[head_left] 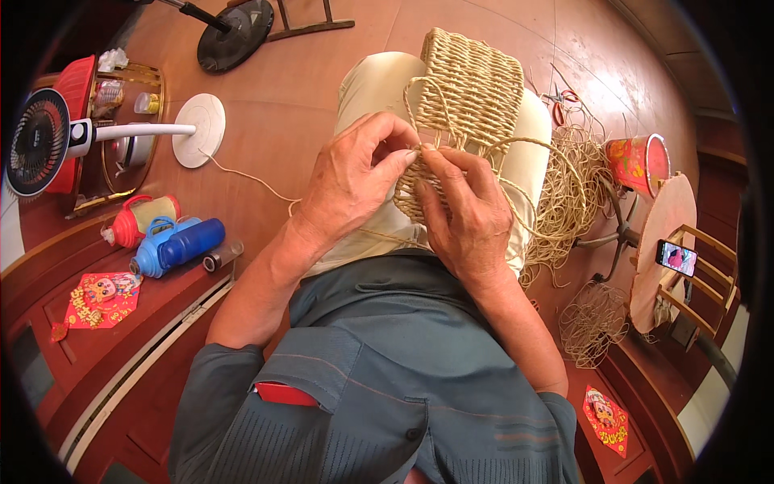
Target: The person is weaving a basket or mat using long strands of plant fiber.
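A woven straw-coloured basket rests on my lap, its side wall turned up between my knees. My left hand pinches a strand of twisted cord at the basket's lower edge, thumb against forefinger. Close beside it, my right hand grips the same edge with its thumb and fingers, the fingertips of both hands nearly meeting. A loop of cord arches up from the weave near my left fingers. Another length of cord curves off to the right of my right hand. The exact strand between the fingertips is too small to make out.
Loose cord lies heaped on the floor at right, with red-handled pliers above it. A red bucket and a round wooden board with a phone stand beyond. At left are a fan and bottles.
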The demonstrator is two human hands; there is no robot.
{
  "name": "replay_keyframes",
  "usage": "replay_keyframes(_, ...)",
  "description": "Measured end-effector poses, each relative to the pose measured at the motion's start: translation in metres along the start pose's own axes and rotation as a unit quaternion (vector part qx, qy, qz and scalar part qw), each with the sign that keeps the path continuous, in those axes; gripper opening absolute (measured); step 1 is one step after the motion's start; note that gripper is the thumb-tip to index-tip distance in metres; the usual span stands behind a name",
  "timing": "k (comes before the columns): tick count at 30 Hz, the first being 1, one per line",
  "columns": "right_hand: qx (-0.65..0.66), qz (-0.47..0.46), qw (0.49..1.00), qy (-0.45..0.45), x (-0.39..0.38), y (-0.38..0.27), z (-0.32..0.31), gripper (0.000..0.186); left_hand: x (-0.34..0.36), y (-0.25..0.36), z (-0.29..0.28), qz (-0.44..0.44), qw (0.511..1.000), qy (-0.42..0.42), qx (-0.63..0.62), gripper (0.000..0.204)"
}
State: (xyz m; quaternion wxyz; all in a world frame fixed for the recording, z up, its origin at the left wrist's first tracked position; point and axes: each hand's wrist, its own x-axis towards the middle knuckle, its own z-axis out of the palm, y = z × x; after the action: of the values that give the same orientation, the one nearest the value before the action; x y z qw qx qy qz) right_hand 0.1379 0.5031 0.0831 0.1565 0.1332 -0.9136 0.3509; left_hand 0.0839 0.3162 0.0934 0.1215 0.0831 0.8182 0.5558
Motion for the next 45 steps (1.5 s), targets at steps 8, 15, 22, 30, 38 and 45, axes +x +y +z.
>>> replay_keyframes(8,0.006,0.005,1.0,0.008,0.002,-0.001,-0.001,0.039,-0.001,-0.034,0.006,-0.081,0.962,-0.052,-0.256,0.01)
replay_keyframes(15,0.007,0.004,1.0,0.01,0.001,0.002,-0.002,0.036,-0.003,-0.036,0.014,-0.107,0.93,-0.049,-0.349,0.019)
replay_keyframes(22,0.001,0.008,1.0,-0.003,0.0,0.003,-0.003,0.036,0.008,-0.022,0.005,-0.024,0.976,0.009,-0.216,0.015)
replay_keyframes(30,-0.024,-0.061,0.998,0.002,-0.005,0.013,-0.003,0.042,0.002,-0.006,-0.006,0.013,0.999,0.016,-0.027,0.014)
replay_keyframes(38,-0.077,-0.083,0.993,-0.036,-0.006,0.011,-0.007,0.047,-0.002,-0.005,-0.006,0.052,0.998,0.025,0.016,0.014)
replay_keyframes(45,-0.088,-0.085,0.99,-0.066,-0.004,0.008,-0.01,0.045,-0.002,-0.003,-0.008,0.23,0.953,0.049,0.19,0.016)
